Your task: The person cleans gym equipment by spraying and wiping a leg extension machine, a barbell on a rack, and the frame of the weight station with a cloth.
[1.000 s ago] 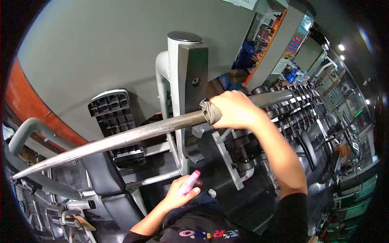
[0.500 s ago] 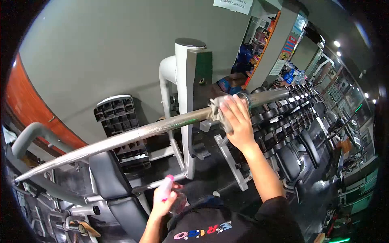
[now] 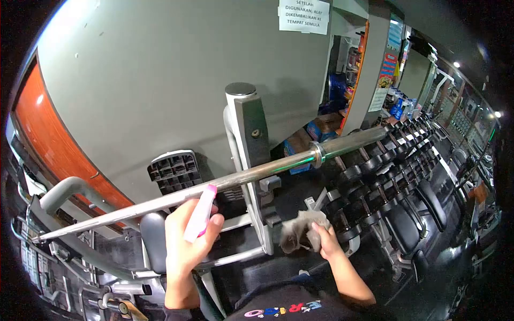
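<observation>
My left hand [image 3: 184, 238] is wrapped round a spray bottle [image 3: 201, 214] with a white and pink head; its lower part is hidden by the hand. The bottle's top reaches up to the steel barbell [image 3: 230, 179], just in front of it. My right hand [image 3: 327, 242] grips a crumpled greyish cloth [image 3: 301, 231], held below the bar and apart from it. The barbell runs slantwise across the view, passing the upright post [image 3: 249, 139] of a rack, with its collar [image 3: 318, 154] and thick sleeve towards the right.
Racks of dumbbells [image 3: 369, 182] stand on the right. A padded bench [image 3: 153, 241] is below the bar at left. Behind are a grey wall [image 3: 176, 80] with a printed notice [image 3: 303, 16], a black step platform [image 3: 174, 170] and boxes [image 3: 300, 152].
My right hand has come off the bar with the cloth and dropped lower. My left hand has risen with the spray bottle up to the bar.
</observation>
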### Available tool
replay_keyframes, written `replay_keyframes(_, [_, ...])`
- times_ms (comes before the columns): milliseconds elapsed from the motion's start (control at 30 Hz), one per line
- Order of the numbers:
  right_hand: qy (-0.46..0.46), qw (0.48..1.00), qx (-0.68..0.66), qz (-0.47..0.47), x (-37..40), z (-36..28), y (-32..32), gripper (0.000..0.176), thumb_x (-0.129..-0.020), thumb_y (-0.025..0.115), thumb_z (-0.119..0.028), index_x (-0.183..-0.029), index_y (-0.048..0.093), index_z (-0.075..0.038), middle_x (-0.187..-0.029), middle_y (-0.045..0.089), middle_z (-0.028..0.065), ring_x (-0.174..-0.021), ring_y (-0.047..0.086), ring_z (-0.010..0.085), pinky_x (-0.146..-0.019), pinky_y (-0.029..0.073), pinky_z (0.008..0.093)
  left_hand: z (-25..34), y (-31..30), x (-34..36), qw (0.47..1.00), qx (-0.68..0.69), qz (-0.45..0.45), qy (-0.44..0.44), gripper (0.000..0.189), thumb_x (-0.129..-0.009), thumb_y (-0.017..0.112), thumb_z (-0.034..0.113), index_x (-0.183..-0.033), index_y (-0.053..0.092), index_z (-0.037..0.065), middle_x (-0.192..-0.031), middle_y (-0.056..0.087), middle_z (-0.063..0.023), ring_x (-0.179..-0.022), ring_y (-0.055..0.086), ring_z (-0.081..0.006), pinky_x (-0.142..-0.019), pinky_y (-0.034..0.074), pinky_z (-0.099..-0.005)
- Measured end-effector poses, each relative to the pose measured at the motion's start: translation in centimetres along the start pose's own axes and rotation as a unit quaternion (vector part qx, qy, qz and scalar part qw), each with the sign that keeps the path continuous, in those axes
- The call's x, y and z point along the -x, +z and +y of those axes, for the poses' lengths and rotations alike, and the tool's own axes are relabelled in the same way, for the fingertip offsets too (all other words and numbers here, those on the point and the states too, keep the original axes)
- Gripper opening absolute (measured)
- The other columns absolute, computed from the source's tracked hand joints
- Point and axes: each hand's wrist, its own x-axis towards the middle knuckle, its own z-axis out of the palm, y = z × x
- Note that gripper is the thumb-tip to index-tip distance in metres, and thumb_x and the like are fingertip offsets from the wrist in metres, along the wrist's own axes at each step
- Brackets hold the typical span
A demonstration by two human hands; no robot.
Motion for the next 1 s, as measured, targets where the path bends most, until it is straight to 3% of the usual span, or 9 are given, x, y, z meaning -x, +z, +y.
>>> replay_keyframes(267, [-0.029, 0.993, 0.104, 0.039, 1.4, -2.0, -6.7, 0.029, -0.091, 0.066, -0.021, -0.11, 0.063, 0.0, -0.107, 0.066, 0.0044, -0.095, 0.059, 0.0135, -0.083, 0.046, 0.0285, 4.1, 3.1, -3.4, 0.993, -0.055, 0.104, 0.012, 0.013, -0.082, 0.069, 0.013, -0.087, 0.064, 0.001, -0.066, 0.056, -0.0021, -0.06, 0.051, -0.0092, -0.056, 0.042, -0.0257])
replay_keyframes(400, [-0.004, 0.995, 0.103, -0.016, 0.8, -2.2, -8.9, 0.029, -0.092, 0.067, -0.021, -0.11, 0.064, 0.0, -0.102, 0.067, 0.003, -0.09, 0.059, 0.0111, -0.081, 0.047, 0.0277, 6.2, 4.3, -4.7, 0.97, -0.178, 0.149, 0.064, 0.03, -0.08, 0.071, 0.017, -0.07, 0.049, 0.0, -0.059, 0.047, -0.0106, -0.052, 0.045, -0.0226, -0.051, 0.037, -0.0334])
replay_keyframes(467, [0.032, 0.987, 0.153, -0.026, 0.2, -3.2, -9.8, 0.027, -0.092, 0.064, -0.019, -0.11, 0.066, 0.001, -0.101, 0.068, 0.0032, -0.094, 0.059, 0.0114, -0.085, 0.046, 0.0286, 6.2, 6.2, -3.1, 0.981, -0.146, 0.121, -0.042, 0.027, -0.079, 0.07, 0.02, -0.07, 0.054, 0.0, -0.058, 0.05, -0.0123, -0.051, 0.049, -0.0233, -0.051, 0.04, -0.0336])
replay_keyframes(500, [-0.024, 0.983, 0.18, -0.034, -0.2, -3.8, -9.6, 0.026, -0.092, 0.062, -0.018, -0.109, 0.066, 0.001, -0.103, 0.068, 0.0038, -0.095, 0.06, 0.0114, -0.085, 0.046, 0.0286, 5.4, 7.3, -2.0, 0.98, -0.143, 0.095, -0.099, 0.027, -0.079, 0.07, 0.022, -0.07, 0.056, 0.0, -0.057, 0.052, -0.0131, -0.05, 0.051, -0.0239, -0.051, 0.042, -0.0339])
replay_keyframes(633, [-0.04, 0.98, 0.167, -0.098, -2.2, -4.7, -11.5, 0.028, -0.092, 0.061, -0.019, -0.11, 0.066, 0.001, -0.105, 0.068, 0.005, -0.096, 0.06, 0.0121, -0.085, 0.046, 0.0289, -1.6, 12.5, 5.8, 0.97, -0.171, 0.024, -0.173, 0.027, -0.078, 0.071, 0.027, -0.074, 0.063, 0.001, -0.057, 0.056, -0.016, -0.051, 0.056, -0.0191, -0.053, 0.045, -0.0344])
replay_keyframes(700, [-0.052, 0.979, 0.166, -0.108, -3.2, -5.0, -12.3, 0.028, -0.092, 0.061, -0.019, -0.11, 0.066, 0.001, -0.104, 0.068, 0.0049, -0.095, 0.06, 0.0119, -0.084, 0.047, 0.0286, -2.6, 14.3, 10.3, 0.949, -0.147, 0.004, -0.278, 0.026, -0.08, 0.07, 0.027, -0.077, 0.066, 0.001, -0.06, 0.06, -0.0142, -0.055, 0.06, -0.0153, -0.055, 0.047, -0.033])
replay_keyframes(800, [0.021, 0.982, 0.143, -0.12, -4.1, -5.3, -13.3, 0.031, -0.09, 0.063, -0.019, -0.115, 0.064, 0.001, -0.108, 0.067, 0.0063, -0.099, 0.06, 0.0145, -0.089, 0.046, 0.0301, -2.2, 16.1, 14.8, 0.916, -0.024, 0.015, -0.4, 0.016, -0.082, 0.067, 0.017, -0.082, 0.069, 0.002, -0.068, 0.065, -0.003, -0.063, 0.064, -0.0127, -0.059, 0.05, -0.0288])
replay_keyframes(900, [0.018, 0.982, 0.143, -0.125, -5.4, -5.6, -12.3, 0.027, -0.092, 0.06, -0.019, -0.11, 0.066, 0.001, -0.101, 0.068, 0.0037, -0.092, 0.06, 0.0111, -0.082, 0.047, 0.0281, -1.6, 16.7, 15.1, 0.939, 0.0, 0.028, -0.343, 0.027, -0.084, 0.07, 0.025, -0.091, 0.066, 0.0, -0.071, 0.065, -0.0066, -0.065, 0.062, -0.0115, -0.061, 0.05, -0.0287])
replay_keyframes(1000, [0.017, 0.963, 0.144, -0.228, -7.9, -4.8, -10.7, 0.025, -0.093, 0.06, -0.02, -0.106, 0.066, 0.0, -0.097, 0.068, 0.0016, -0.088, 0.06, 0.0103, -0.08, 0.048, 0.0285, -0.1, 15.9, 11.3, 0.968, 0.023, 0.102, -0.23, 0.023, -0.086, 0.068, 0.023, -0.091, 0.066, 0.001, -0.076, 0.064, -0.0067, -0.07, 0.06, -0.0142, -0.066, 0.049, -0.0283])
